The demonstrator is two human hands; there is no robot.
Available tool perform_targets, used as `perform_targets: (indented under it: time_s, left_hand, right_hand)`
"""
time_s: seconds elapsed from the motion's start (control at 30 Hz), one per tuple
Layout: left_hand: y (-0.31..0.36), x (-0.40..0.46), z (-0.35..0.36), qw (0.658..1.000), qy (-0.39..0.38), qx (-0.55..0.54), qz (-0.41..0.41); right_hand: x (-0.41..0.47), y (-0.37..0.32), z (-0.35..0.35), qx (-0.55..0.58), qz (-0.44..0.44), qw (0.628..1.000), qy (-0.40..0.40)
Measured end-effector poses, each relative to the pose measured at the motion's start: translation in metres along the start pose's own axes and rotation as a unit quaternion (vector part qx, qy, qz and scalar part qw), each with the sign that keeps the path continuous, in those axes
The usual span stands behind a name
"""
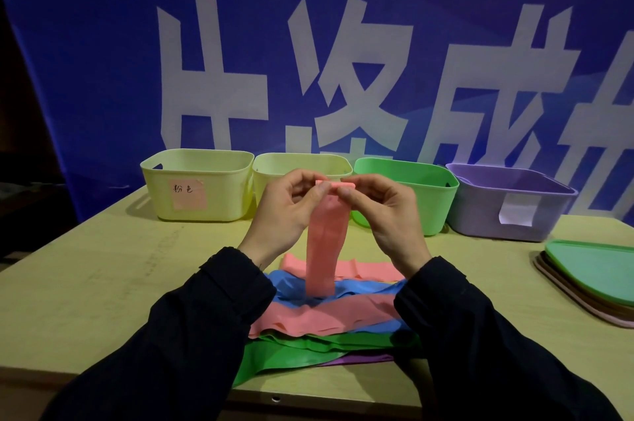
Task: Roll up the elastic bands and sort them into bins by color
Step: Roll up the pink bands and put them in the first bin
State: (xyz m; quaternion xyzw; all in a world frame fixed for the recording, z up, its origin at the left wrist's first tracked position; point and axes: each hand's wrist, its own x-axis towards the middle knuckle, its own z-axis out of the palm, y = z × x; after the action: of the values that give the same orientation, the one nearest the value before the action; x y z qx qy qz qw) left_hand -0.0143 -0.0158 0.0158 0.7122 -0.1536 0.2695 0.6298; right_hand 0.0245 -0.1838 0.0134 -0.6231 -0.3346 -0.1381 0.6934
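Note:
My left hand and my right hand are raised over the table and pinch the top end of a pink elastic band. That end is folded into a small roll between my fingertips. The rest of the band hangs down to a pile of bands in pink, blue, green and purple. Four bins stand in a row at the back: a yellow bin with a pink label, a second yellow bin, a green bin and a purple bin with a white label.
A stack of lids, green on top, lies at the table's right edge. A blue banner with large white characters hangs behind the bins. The wooden table ends just below my sleeves.

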Motion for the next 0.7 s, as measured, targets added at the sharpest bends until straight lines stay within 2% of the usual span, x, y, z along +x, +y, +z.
perform_targets:
  time_s: [0.53, 0.7]
  left_hand:
    - [0.0015, -0.0003, 0.0028, 1.0, 0.003, -0.002, 0.02]
    - [0.0, 0.0011, 0.0029, 1.0, 0.003, -0.028, -0.004]
  right_hand:
    - [0.0013, -0.0005, -0.0001, 0.003, 0.01, 1.0, 0.014]
    - [0.0014, -0.0012, -0.0007, 0.007, 0.011, 1.0, 0.008]
